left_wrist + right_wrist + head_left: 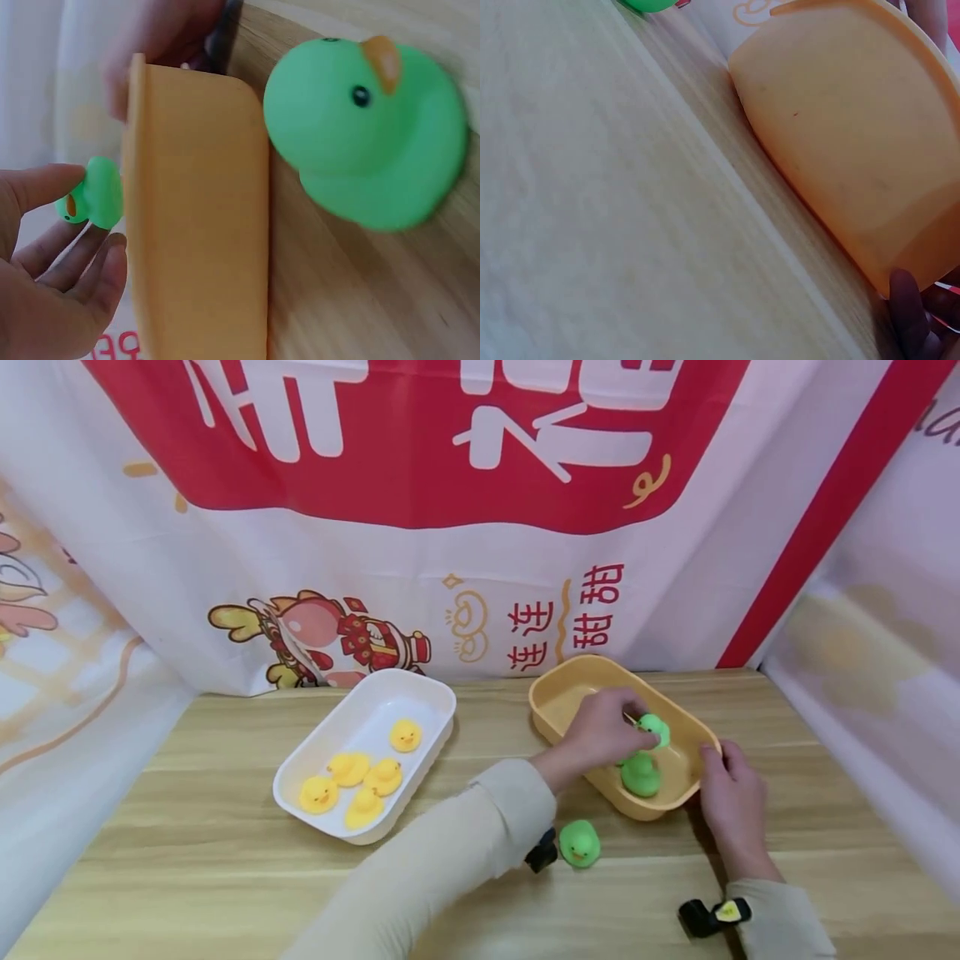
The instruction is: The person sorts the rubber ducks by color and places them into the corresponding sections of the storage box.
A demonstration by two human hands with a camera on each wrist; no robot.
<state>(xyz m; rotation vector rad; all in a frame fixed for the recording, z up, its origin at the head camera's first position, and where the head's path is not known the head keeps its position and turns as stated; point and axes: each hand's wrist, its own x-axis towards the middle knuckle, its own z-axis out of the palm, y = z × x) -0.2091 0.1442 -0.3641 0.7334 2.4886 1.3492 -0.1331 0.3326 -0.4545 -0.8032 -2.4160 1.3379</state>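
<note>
- A white and red printed fabric backdrop hung behind and to both sides of the work area.
- A light wooden table carried everything else.
- A white oblong plastic tray lay on the left part of the table and held five small yellow rubber ducks.
- An orange oblong plastic tub lay to the right of the white tray, well apart from it, with its near end pointing toward the person.
- The left hand reached over the tub, its cream sleeve crossing the table. Its thumb and fingers pinched a small green rubber duck above the inside of the tub.
- The right hand rested at the tub's near right rim, fingers curled against the outer wall and steadying it. The right wrist view showed only one fingertip at the tub's wall.
- A second green rubber duck sat inside the tub, just below the held one.
- A third green rubber duck stood on the table just beside the tub's near wall, outside it.
</note>
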